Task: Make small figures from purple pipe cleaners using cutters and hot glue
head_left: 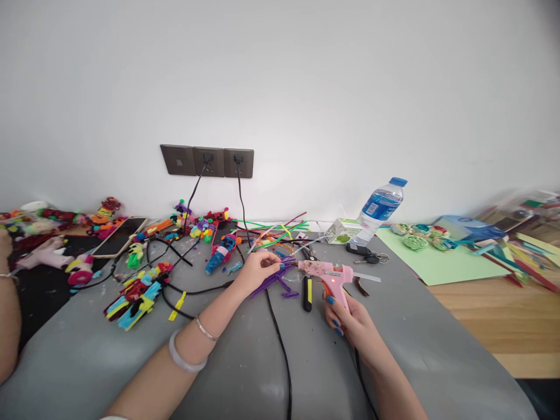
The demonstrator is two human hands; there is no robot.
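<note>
My right hand [345, 318] is wrapped round the handle of a pink glue gun [328, 273], whose nozzle points left and whose clear glue stick juts out at the back. My left hand [261, 269] is pinched at the nozzle's tip, on something small and brownish that I cannot make out. Purple fuzzy stems [275, 281] lie on the grey table [236, 356] just below my left fingers. A black and yellow tool [307, 293] rests between my two hands. Dark brown fuzzy bits [361, 287] lie to the right of the glue gun.
Colourful fuzzy figures [135, 297], a phone [120, 238] and black cables cover the left side. Another person's arm [9, 315] is at the left edge. A water bottle [380, 207], small carton [343, 231], keys [371, 256] and green paper [441, 265] stand or lie at the right.
</note>
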